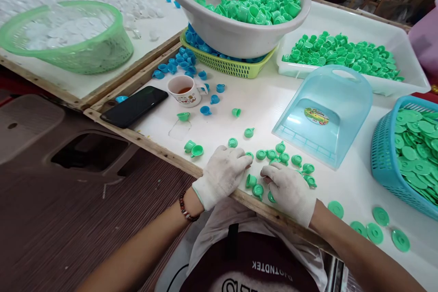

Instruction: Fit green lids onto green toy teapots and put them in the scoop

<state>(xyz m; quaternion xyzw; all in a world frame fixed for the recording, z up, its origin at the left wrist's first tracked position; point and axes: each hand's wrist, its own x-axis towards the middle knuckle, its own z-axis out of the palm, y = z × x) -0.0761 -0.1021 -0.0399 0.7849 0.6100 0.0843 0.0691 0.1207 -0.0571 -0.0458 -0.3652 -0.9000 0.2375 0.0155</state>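
Both my hands wear white gloves and rest at the near edge of the white table (260, 109). My left hand (224, 173) lies knuckles up with its fingers curled, its fingertips among small green plastic cups (278, 155). My right hand (290, 189) is also curled, fingers pressed onto green cups (255, 185) near the table edge. What sits inside either hand is hidden. A beaded bracelet (185, 210) circles my left wrist.
A white basin (219, 27) of green cups sits on a yellow-green basket (226, 65) of blue cups. A white tray (407, 61) holds more green cups. A clear blue scoop (325, 114), a blue basket (383, 159) of green discs, a mug (185, 91) and a phone (134, 106) lie around.
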